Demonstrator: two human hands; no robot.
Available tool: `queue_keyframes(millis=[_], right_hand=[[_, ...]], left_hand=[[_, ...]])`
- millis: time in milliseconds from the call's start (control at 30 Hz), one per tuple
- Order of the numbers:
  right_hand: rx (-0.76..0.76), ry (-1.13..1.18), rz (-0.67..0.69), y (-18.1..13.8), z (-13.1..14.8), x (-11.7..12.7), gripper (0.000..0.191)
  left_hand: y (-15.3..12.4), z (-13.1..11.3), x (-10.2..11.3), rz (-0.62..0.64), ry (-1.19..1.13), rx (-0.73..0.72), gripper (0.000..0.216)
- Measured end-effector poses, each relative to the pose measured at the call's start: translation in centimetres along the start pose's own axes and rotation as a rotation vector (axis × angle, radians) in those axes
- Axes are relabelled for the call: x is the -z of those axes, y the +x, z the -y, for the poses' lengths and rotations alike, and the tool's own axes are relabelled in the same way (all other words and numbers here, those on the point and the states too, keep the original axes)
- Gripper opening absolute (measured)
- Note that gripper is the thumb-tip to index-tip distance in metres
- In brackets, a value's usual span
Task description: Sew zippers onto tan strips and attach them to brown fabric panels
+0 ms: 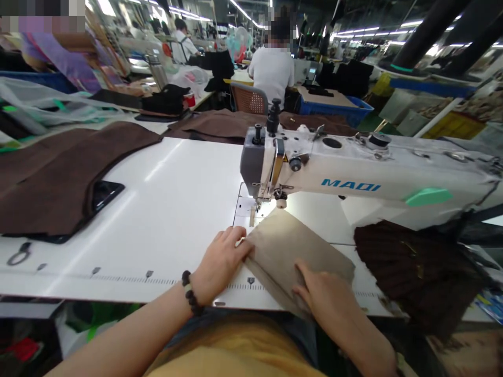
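A beige-grey piece of fabric [298,241] lies on the white sewing table [176,209], its near edge hanging over the front. My left hand [223,256] grips the fabric's left corner between thumb and fingers, just short of the needle area. Over the right part of the cloth, my right hand [324,296] pinches a fold near the table's front edge. The sewing machine [334,173] stands right behind the fabric, and its presser foot [258,204] is close to the cloth's far left edge. Whether the foot touches the cloth I cannot tell.
Brown fabric pieces [58,178] lie at the left, over a dark flat object [106,195]. Dark brown gathered cloth [412,267] sits at the right. Small scissors-like loops [19,255] rest near the left front edge. A person in white [271,68] sits beyond.
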State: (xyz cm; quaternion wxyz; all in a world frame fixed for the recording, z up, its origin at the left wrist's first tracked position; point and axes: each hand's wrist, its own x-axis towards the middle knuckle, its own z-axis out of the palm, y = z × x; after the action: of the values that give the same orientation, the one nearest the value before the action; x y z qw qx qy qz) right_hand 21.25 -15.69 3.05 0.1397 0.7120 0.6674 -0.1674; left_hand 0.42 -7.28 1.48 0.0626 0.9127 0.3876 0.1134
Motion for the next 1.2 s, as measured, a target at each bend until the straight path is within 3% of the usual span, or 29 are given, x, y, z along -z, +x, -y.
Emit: queue_keyframes(millis=[167,233,400,567,733,900,1067,1200], right_hand=[[0.503,-0.016,-0.298,0.7,1.9,0.4,0.067],[0.593,0.004,-0.285,1.6,2.3,0.8,0.074],[0.539,0.065,-0.131,3.2,2.7,1.1,0.072],[0.465,0.080,-0.199,4.3,3.3,0.3,0.059],[0.415,0.082,-0.275,7.3,3.5,0.4,0.052],[0.397,0.086,-0.337,9.4,3.5,0.5,0.052],[0.461,0.119,-0.370,9.5,3.0,0.3,0.050],[0.492,0.133,-0.371,9.4,2.7,0.2,0.050]], left_hand=[[0.5,1.2,0.2,0.048,0.086,-0.265,0.023],[1.2,1.8,0.0,0.040,0.104,-0.320,0.025],[2.0,2.9,-1.1,0.027,0.149,-0.345,0.027],[2.5,3.5,-2.3,-0.007,0.170,-0.298,0.032],[5.3,4.5,-2.4,0.000,0.159,-0.188,0.031],[7.3,6.0,-2.3,0.000,0.139,-0.174,0.029],[4.9,4.5,-0.8,0.013,0.079,-0.246,0.026],[0.7,1.5,0.8,0.060,-0.197,-0.460,0.023]])
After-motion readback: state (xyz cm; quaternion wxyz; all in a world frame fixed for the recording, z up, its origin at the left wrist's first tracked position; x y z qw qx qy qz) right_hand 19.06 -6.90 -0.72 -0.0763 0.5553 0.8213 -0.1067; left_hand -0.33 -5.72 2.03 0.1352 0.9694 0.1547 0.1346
